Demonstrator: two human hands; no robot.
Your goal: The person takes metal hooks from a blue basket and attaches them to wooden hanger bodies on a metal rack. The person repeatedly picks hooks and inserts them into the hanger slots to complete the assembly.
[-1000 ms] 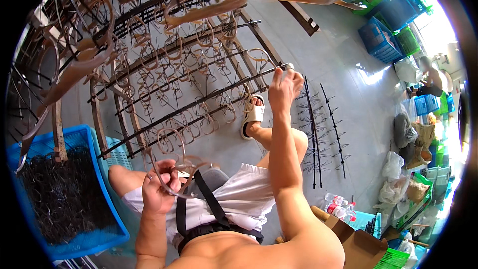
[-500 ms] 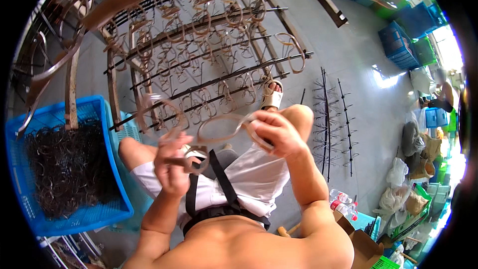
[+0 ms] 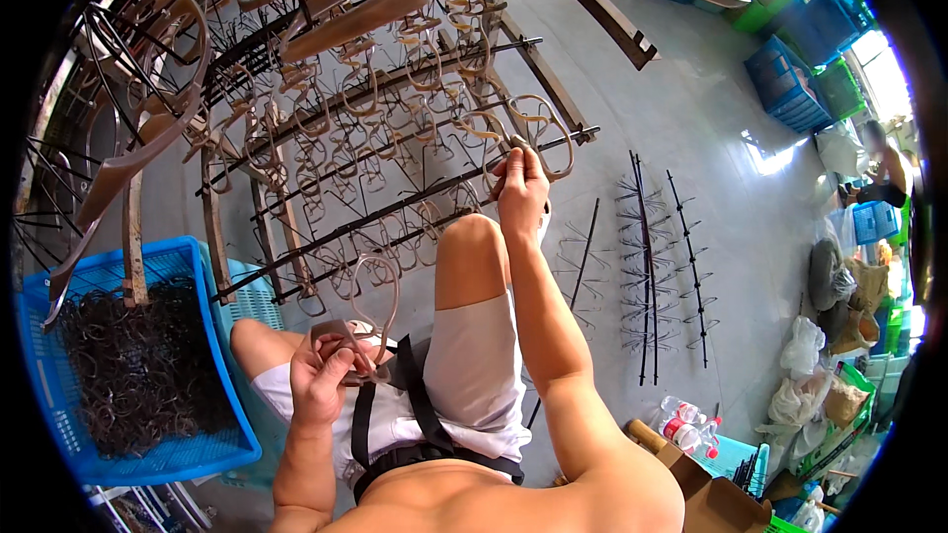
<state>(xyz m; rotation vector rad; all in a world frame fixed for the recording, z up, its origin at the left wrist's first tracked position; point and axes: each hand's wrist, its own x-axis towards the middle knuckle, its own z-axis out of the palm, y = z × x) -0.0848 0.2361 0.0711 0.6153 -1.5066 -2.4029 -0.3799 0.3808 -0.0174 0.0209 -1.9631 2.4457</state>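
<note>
My left hand (image 3: 321,380) is closed on a small bunch of brownish, see-through glasses frames (image 3: 373,301) above my lap, their loops standing up past the fingers. My right hand (image 3: 521,183) reaches forward, its fingers pinched on a glasses frame (image 3: 561,163) at the right end of a dark rod (image 3: 425,183). Whether that frame hangs on the rod's prongs is hard to see. Many similar frames hang in rows along the rods of the rack in front of me (image 3: 538,59).
To my left stands a blue basket (image 3: 232,375) heaped with dark, thin curled pieces. More frames (image 3: 365,20) hang close overhead. Spare pronged rods (image 3: 644,266) lie on the floor at right, near plastic bottles (image 3: 686,424) and an open cardboard box (image 3: 726,503). Blue crates (image 3: 787,89) stand farther off.
My right hand has moved forward from over my lap to the rack's rod. My left hand has dropped slightly, still holding frames. My right knee has swung inward.
</note>
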